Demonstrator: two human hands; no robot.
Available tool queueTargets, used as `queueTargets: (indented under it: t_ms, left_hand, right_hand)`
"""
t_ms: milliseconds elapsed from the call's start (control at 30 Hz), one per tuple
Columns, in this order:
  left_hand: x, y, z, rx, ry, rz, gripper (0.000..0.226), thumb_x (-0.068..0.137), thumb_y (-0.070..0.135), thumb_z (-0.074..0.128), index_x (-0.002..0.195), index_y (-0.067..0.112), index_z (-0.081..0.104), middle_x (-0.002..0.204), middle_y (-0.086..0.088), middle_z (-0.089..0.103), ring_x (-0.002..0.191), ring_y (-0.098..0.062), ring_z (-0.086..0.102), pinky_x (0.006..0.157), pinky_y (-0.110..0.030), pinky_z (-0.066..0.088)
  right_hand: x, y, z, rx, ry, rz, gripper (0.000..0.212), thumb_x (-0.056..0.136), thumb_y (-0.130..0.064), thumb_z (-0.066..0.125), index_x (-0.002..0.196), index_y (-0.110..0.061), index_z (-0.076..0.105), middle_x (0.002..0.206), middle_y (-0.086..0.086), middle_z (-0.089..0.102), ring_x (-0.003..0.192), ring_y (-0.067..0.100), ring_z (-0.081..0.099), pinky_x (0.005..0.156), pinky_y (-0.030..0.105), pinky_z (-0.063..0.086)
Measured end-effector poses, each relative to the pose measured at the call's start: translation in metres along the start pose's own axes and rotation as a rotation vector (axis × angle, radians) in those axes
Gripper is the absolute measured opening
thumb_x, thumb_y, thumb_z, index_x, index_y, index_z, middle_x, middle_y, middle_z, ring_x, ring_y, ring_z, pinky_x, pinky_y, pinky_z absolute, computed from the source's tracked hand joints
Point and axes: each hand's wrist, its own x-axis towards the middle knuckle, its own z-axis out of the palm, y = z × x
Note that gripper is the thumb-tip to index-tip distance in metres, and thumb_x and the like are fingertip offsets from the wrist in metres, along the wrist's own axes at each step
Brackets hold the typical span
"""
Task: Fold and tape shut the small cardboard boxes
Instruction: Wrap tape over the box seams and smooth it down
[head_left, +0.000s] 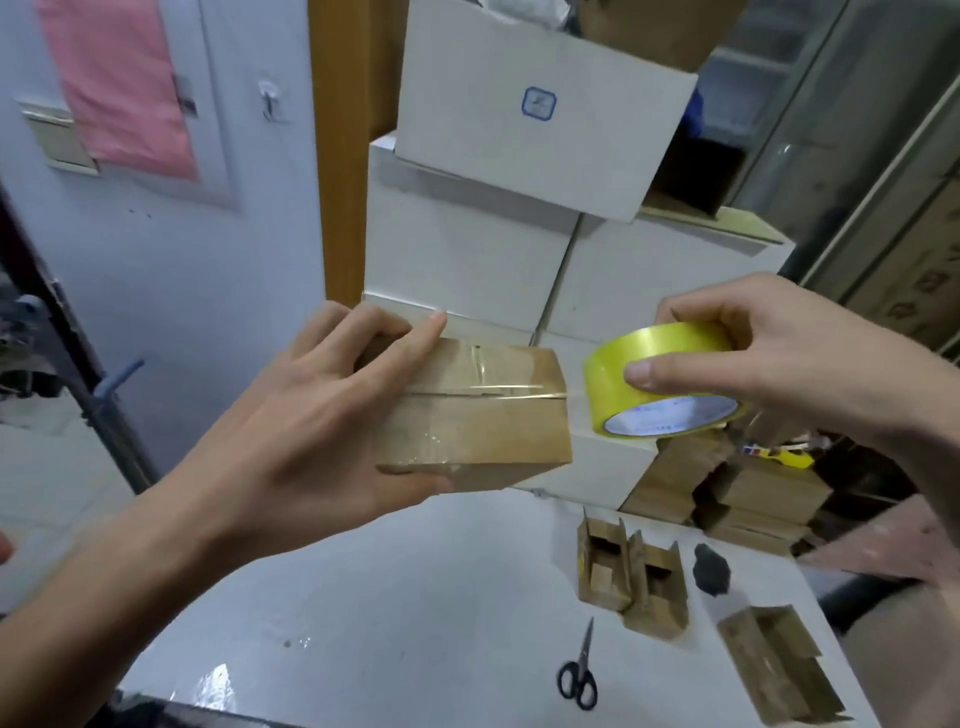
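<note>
White table (415, 597) below, white cartons (467, 249) stacked behind. Our left hand (322, 426) grips small cardboard box (493, 415) in air, flaps closed; our right hand (769, 364) pinches yellow tape roll (623, 384) just beside box, strip running across seam. Scissors (579, 670), open boxes (631, 582) on table.

Yellow tape roll (660, 379); brown box (488, 415); black-handled scissors (577, 670); white table (389, 613); pink sheet (119, 88), perhaps cloth.

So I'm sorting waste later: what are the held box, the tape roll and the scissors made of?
Box: brown matte cardboard, seam under glossy clear tape. Tape roll: shiny yellowish translucent plastic film, probably on a printed card core. Scissors: grey metal-looking blades, black handles, likely plastic.
</note>
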Motion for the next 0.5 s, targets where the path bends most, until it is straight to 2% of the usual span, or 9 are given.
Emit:
queueTargets:
  t_ms: [67,133,200,300,500]
  left_hand:
    - [-0.001,0.002,-0.004,-0.011,0.038,-0.014,0.104,0.074,0.075,0.064,0.159,0.026,0.034,0.127,0.010,0.045,0.109,-0.013,0.036,0.092,-0.033,0.044]
    - [-0.002,0.006,-0.009,-0.045,0.064,-0.003,0.102,0.073,0.075,0.065,0.160,0.031,0.034,0.126,0.011,0.044,0.110,-0.014,0.038,0.092,-0.033,0.043]
    - [-0.003,0.013,-0.015,-0.092,0.082,0.002,0.097,0.076,0.072,0.073,0.158,0.041,0.034,0.124,0.008,0.047,0.110,-0.017,0.042,0.092,-0.032,0.043]
    - [-0.004,0.022,-0.020,-0.091,0.093,0.019,0.088,0.073,0.066,0.073,0.152,0.055,0.036,0.120,0.002,0.046,0.108,-0.023,0.044,0.091,-0.032,0.042]
    - [-0.013,0.026,-0.026,-0.068,0.128,0.095,0.065,0.081,0.064,0.072,0.142,0.056,0.051,0.122,-0.002,0.044,0.109,-0.026,0.042,0.095,-0.029,0.040]
  right_hand:
    - [-0.002,0.000,-0.005,-0.198,0.057,0.003,0.051,0.075,-0.066,0.074,0.076,-0.014,0.068,0.066,0.002,0.055,0.060,0.016,0.051,0.052,0.035,0.042]
    - [-0.006,-0.001,-0.007,-0.259,0.072,0.039,0.054,0.072,-0.073,0.071,0.075,-0.020,0.070,0.069,-0.003,0.059,0.068,0.013,0.055,0.056,0.037,0.044]
    - [-0.006,-0.001,-0.007,-0.280,0.061,0.044,0.055,0.070,-0.078,0.068,0.073,-0.023,0.069,0.068,-0.003,0.060,0.068,0.012,0.055,0.060,0.039,0.044]
    - [-0.005,-0.002,-0.010,-0.256,0.033,0.057,0.056,0.068,-0.082,0.066,0.072,-0.026,0.069,0.066,-0.003,0.059,0.066,0.013,0.054,0.061,0.039,0.042]
    - [-0.008,-0.003,-0.014,-0.224,-0.080,0.091,0.059,0.064,-0.090,0.064,0.080,-0.033,0.070,0.068,-0.011,0.060,0.062,0.009,0.054,0.059,0.031,0.041]
